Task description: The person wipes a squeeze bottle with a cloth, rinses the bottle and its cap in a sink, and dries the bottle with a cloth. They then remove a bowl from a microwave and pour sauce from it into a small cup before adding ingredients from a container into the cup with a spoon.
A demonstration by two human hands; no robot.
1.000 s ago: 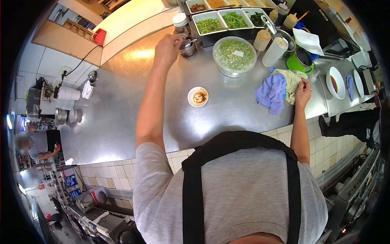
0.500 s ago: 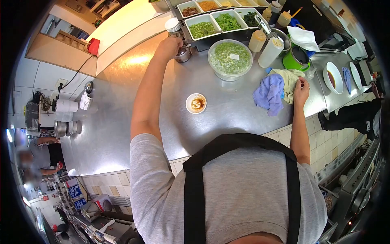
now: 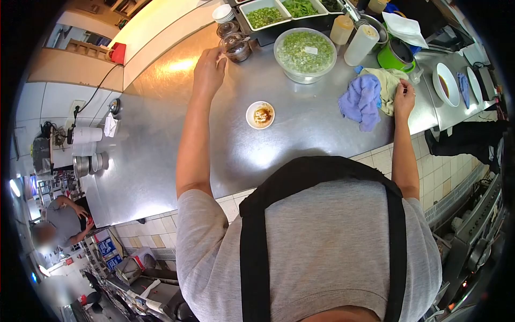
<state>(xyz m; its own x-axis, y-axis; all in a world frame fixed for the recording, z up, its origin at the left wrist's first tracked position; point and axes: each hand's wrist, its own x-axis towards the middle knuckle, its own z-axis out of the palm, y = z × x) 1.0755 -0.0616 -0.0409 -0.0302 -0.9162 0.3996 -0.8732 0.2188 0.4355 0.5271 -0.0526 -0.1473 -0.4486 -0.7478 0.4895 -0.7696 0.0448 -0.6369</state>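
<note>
My left hand (image 3: 209, 74) is just left of a small jar with a clear lid (image 3: 236, 47), its fingers stretched out and thumb apart, holding nothing. A second lidded jar (image 3: 227, 29) stands behind that one. On the right, my right hand (image 3: 405, 99) has its fingers curled at the edge of a pale yellow cloth (image 3: 390, 86). A purple cloth (image 3: 360, 101) lies bunched against it. Between my arms sits a small white bowl (image 3: 260, 115) with brown sauce and something white inside.
A large clear tub of chopped greens (image 3: 304, 53) stands beyond the bowl. Squeeze bottles (image 3: 361, 45), a green pot (image 3: 396, 55) and trays of cut greens (image 3: 264, 17) line the back. A white bowl of sauce (image 3: 446, 86) is at right. A co-worker (image 3: 64, 222) stands far left.
My left hand has come back from the jar's top and its fingers have opened; the lid now shows on the jar. My right hand stays by the cloth. The view has tilted slightly.
</note>
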